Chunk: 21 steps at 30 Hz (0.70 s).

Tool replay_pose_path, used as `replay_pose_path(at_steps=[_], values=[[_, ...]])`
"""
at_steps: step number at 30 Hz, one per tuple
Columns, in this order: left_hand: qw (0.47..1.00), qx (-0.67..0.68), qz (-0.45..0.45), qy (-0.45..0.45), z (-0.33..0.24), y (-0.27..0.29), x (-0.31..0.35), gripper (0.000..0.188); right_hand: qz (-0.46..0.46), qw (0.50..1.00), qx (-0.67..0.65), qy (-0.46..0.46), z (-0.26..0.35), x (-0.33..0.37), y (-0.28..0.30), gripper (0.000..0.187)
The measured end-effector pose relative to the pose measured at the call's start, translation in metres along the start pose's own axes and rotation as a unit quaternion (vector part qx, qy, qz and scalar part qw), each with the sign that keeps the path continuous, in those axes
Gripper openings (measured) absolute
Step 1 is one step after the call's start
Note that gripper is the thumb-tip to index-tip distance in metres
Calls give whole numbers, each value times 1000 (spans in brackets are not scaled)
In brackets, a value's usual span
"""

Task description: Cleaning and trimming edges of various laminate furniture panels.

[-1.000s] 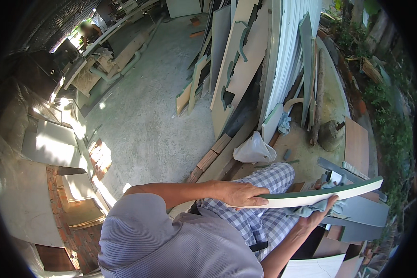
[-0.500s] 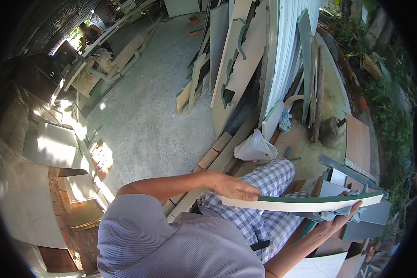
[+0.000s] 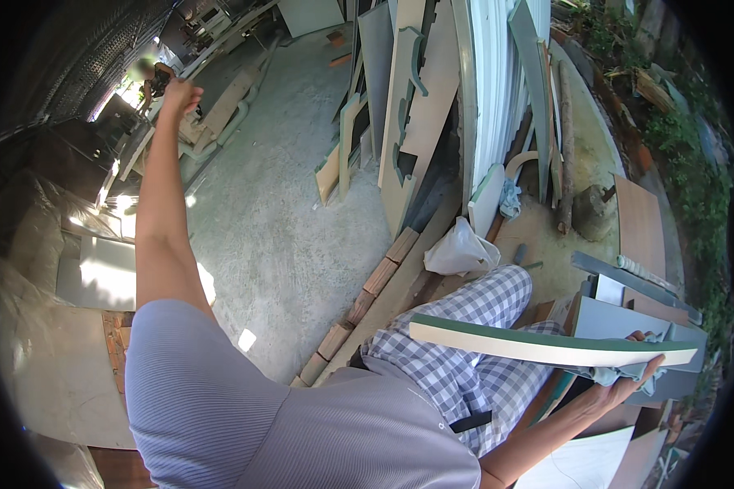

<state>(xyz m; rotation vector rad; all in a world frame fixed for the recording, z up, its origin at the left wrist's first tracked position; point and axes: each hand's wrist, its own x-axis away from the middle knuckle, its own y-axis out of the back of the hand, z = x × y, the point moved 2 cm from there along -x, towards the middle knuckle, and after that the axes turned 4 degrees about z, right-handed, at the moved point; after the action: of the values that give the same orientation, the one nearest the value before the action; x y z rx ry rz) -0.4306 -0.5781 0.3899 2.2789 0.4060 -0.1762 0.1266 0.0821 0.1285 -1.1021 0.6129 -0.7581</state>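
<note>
The person's right hand point(image 3: 628, 379) is low at the right of the view, palm up with fingers curled around the far end of a long curved board point(image 3: 546, 346) that has a green upper face and a pale edge; a bunched grey-green cloth point(image 3: 620, 373) is pressed between the palm and the board. The board runs from that grip leftward across the person's checked trousers point(image 3: 465, 326), its free end hanging in the air above the thigh, roughly level and touching nothing else that can be seen. The left hand point(image 3: 181, 94) is raised far out at the upper left, arm fully stretched, fingers closed into a fist with nothing visible in it. Beside the right hand lie grey flat panels point(image 3: 628, 314) and a brown sheet point(image 3: 640, 224). A white plastic bag point(image 3: 461, 251) sits on the concrete floor point(image 3: 277, 228) just beyond the knee, next to a row of bricks point(image 3: 367, 293). Tall cut boards point(image 3: 424, 106) lean upright against corrugated sheeting point(image 3: 497, 81) farther back.
</note>
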Motion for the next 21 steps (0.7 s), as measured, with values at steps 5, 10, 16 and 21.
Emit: replay_pose_path(at_steps=[5, 10, 16, 21], values=[[866, 174, 470, 9, -73, -203, 228, 51, -57, 997, 51, -13, -38, 4, -17, 37], [317, 240, 906, 146, -94, -285, 488, 87, -29, 997, 49, -45, -66, -4, -24, 39], [122, 365, 874, 297, -129, -263, 520, 63, -13, 997, 61, -34, -78, -14, -30, 37], [492, 297, 819, 16, -139, -254, 487, 58, -131, 971, 197, -19, -81, -31, 0, 36]])
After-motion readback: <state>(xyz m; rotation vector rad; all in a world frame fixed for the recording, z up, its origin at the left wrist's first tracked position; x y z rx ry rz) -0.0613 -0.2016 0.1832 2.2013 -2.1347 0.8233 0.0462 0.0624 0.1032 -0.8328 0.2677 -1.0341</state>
